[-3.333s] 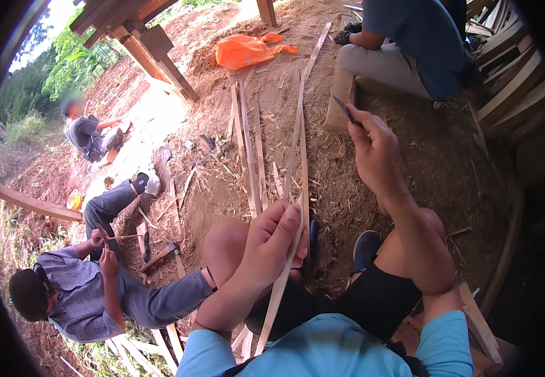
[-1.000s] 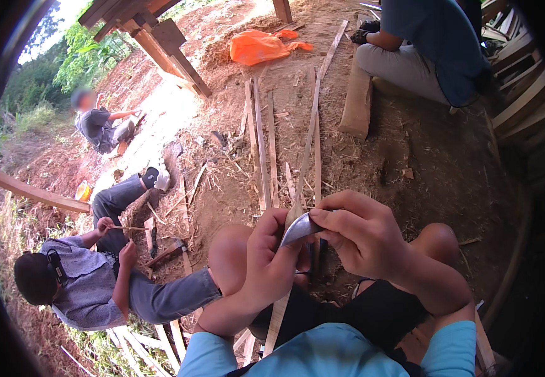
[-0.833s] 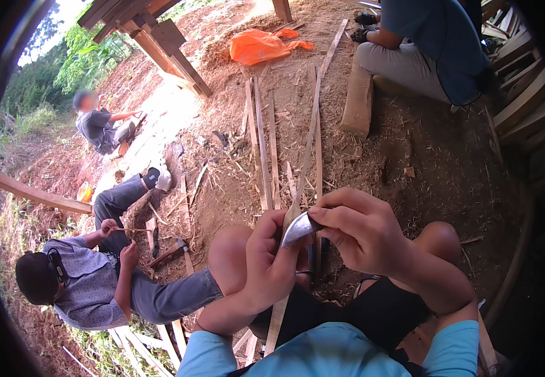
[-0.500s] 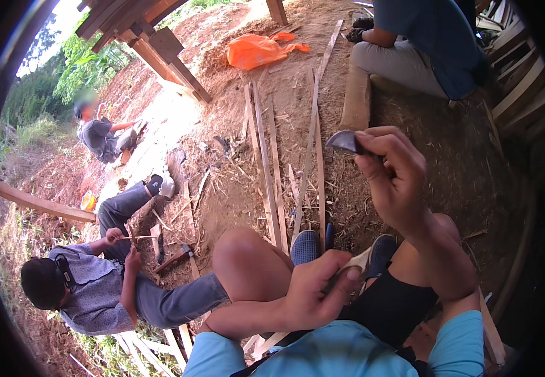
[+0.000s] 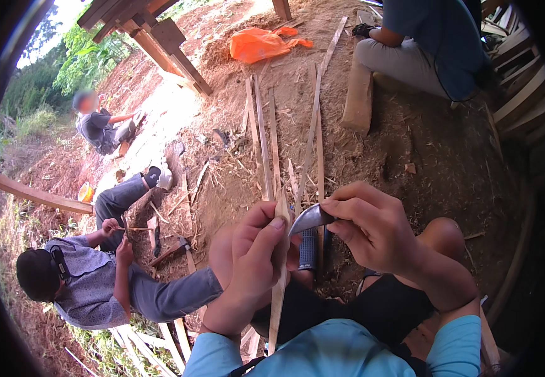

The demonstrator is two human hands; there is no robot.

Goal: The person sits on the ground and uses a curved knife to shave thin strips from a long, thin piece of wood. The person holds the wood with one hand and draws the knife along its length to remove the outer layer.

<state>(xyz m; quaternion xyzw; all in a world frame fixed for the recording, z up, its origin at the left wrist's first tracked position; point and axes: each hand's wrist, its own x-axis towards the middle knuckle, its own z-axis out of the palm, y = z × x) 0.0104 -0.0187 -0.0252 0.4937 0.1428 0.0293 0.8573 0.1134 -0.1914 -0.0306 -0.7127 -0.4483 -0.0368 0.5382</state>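
In front of my lap, my left hand point(image 5: 255, 251) grips a pale, flat wooden strip point(image 5: 277, 308) that stands lengthwise, with its thumb lying along the face. The strip's pointed far end shows above the fingers, and its near end runs down toward my shirt. Pinched between the thumb and fingers of my right hand point(image 5: 373, 229) is a short knife with a curved grey blade point(image 5: 310, 219). Its tip reaches the strip's right side, close to my left thumb; whether it touches, I cannot tell. The knife's rear end is hidden by my fingers.
Long wooden slats point(image 5: 261, 144) lie on the dirt ahead, with an orange bag point(image 5: 260, 45) beyond. At left sits a person in a black cap point(image 5: 37, 275), near a hammer point(image 5: 173, 250). Another person point(image 5: 436, 44) sits front right, beside stacked wood point(image 5: 523, 94).
My right hand has come down and left, bringing the knife to the strip. The left hand has risen and moved left, turning the strip upright and into fuller view.
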